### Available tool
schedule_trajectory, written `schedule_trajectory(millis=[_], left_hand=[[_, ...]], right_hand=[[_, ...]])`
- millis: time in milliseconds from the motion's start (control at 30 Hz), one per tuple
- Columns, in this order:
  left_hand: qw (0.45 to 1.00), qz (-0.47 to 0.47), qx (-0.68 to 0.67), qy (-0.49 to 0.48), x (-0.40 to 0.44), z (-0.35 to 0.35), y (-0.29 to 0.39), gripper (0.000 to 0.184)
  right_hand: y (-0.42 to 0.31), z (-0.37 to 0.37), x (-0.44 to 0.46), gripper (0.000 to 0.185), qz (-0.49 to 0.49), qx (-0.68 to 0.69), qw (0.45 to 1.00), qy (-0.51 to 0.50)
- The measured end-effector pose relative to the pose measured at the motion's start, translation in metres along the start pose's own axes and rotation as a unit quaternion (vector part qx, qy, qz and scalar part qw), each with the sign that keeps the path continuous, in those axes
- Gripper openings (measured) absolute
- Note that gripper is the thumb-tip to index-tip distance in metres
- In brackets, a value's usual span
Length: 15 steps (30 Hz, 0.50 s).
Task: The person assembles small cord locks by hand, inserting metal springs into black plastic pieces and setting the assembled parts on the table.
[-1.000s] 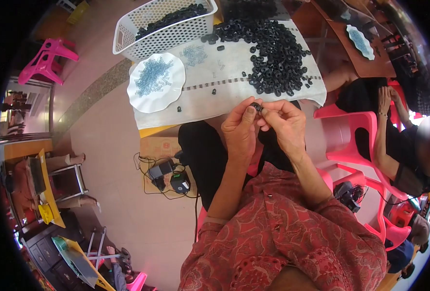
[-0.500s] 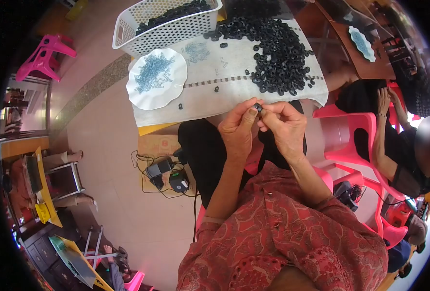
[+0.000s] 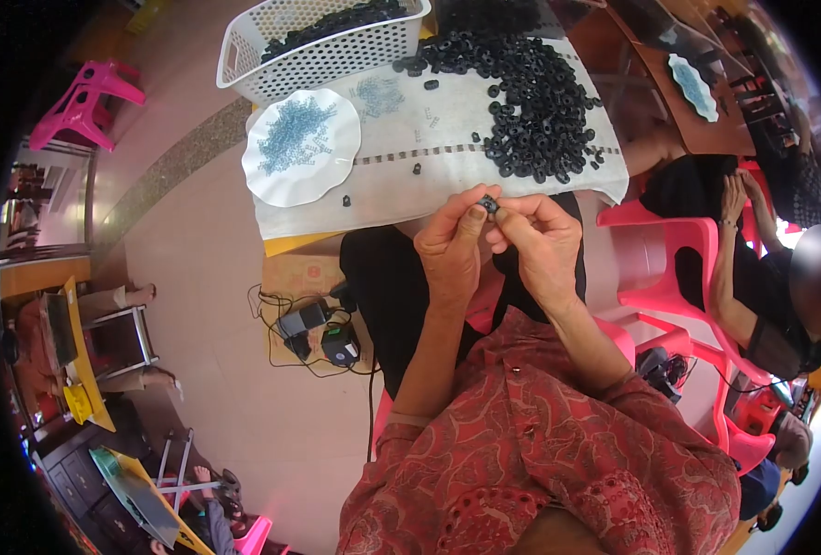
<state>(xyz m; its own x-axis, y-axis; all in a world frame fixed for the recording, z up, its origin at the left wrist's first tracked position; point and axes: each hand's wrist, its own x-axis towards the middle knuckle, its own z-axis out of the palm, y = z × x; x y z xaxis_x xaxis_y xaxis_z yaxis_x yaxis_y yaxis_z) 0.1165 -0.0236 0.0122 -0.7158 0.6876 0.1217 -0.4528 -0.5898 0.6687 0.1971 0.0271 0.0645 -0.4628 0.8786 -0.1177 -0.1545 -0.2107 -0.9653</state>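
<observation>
My left hand (image 3: 451, 248) and my right hand (image 3: 544, 248) meet just off the front edge of the cloth-covered table (image 3: 382, 199). A small black plastic piece (image 3: 489, 204) is pinched between the thumbs and fingertips of both hands. Fingers partly cover it, so its details are hard to make out. Beyond my hands lies a big heap of black plastic pieces (image 3: 535, 129), many with a hole. To the left, a white wavy-edged plate (image 3: 332, 178) bears a pile of small thin springs (image 3: 292, 134).
A white perforated basket (image 3: 336, 67) of black pieces stands at the back left. More loose springs (image 3: 376, 96) lie on the cloth. Chargers and cables (image 3: 308, 324) rest on cardboard at floor level. A pink chair (image 3: 669, 250) and a seated person (image 3: 753, 277) are at right.
Both hands stay pinched on the black piece and have shifted very slightly left. The piece appears turned a little between the fingertips. The whole view has moved slightly.
</observation>
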Motion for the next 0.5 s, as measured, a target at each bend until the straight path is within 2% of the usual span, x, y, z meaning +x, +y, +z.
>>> schedule_trajectory(millis=[500], left_hand=[[1.0, -0.002, 0.025, 0.001, -0.003, 0.008, 0.003, 0.019]], right_hand=[[0.001, 0.007, -0.011, 0.009, -0.052, -0.007, 0.998, 0.031]])
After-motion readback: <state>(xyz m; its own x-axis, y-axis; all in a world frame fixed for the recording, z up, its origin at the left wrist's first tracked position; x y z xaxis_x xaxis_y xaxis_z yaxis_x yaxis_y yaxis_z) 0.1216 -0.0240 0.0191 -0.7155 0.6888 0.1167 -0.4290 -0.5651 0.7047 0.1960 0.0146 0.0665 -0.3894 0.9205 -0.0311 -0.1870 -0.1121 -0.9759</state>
